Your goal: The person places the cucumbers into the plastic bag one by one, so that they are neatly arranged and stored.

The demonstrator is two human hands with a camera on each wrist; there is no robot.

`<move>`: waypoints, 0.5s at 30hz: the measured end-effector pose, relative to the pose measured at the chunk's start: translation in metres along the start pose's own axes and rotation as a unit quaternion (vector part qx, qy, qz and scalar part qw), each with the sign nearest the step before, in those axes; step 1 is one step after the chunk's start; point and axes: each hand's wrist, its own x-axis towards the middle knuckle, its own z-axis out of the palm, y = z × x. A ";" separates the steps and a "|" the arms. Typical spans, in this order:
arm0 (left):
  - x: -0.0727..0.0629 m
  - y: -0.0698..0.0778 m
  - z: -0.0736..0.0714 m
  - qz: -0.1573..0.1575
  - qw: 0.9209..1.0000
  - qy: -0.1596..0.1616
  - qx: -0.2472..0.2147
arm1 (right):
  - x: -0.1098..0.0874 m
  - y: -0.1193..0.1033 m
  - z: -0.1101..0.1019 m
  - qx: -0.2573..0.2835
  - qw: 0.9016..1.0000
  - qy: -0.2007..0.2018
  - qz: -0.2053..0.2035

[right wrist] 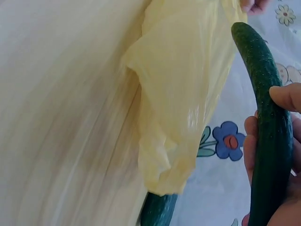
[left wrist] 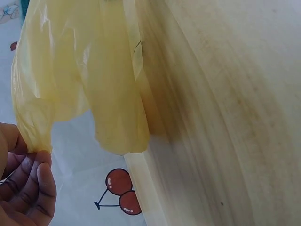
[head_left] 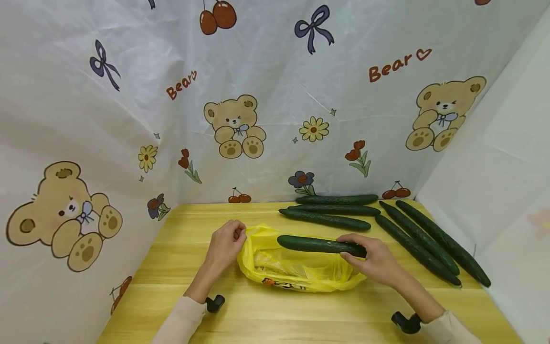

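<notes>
A yellow plastic bag [head_left: 301,279] lies on the table with its mouth spread upward. At its left edge my left hand [head_left: 226,242] pinches the rim; the left wrist view shows thumb and fingertips gathered on the yellow plastic [left wrist: 37,127]. My right hand [head_left: 373,258] grips a dark green cucumber [head_left: 309,244] near its right end and holds it level over the bag's opening. In the right wrist view, the thumb lies on one side of this cucumber [right wrist: 265,75] and fingers wrap the other. Whatever sits deep in the bag is hard to make out.
Behind the bag, several cucumbers [head_left: 324,220] lie crosswise near the back of the table. To the right, 3 more cucumbers [head_left: 417,251] lie slanted by the side wall. Printed cloth [head_left: 275,177] stands behind the wooden table [head_left: 266,317].
</notes>
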 end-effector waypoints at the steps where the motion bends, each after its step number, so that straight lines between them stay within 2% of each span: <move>1: 0.001 0.001 -0.001 0.001 1.000 0.000 -0.001 | 0.002 -0.002 0.001 -0.002 1.000 -0.009 0.000; 6: 0.005 0.005 -0.006 0.007 1.000 0.001 -0.001 | 0.018 -0.012 0.009 -0.015 0.998 -0.063 -0.013; 10: 0.007 0.010 -0.011 0.016 1.000 0.004 -0.008 | 0.030 -0.020 0.018 -0.011 0.993 -0.107 -0.047; 15: 0.008 0.019 -0.016 0.032 0.999 0.011 -0.015 | 0.044 -0.030 0.029 -0.011 0.987 -0.141 -0.073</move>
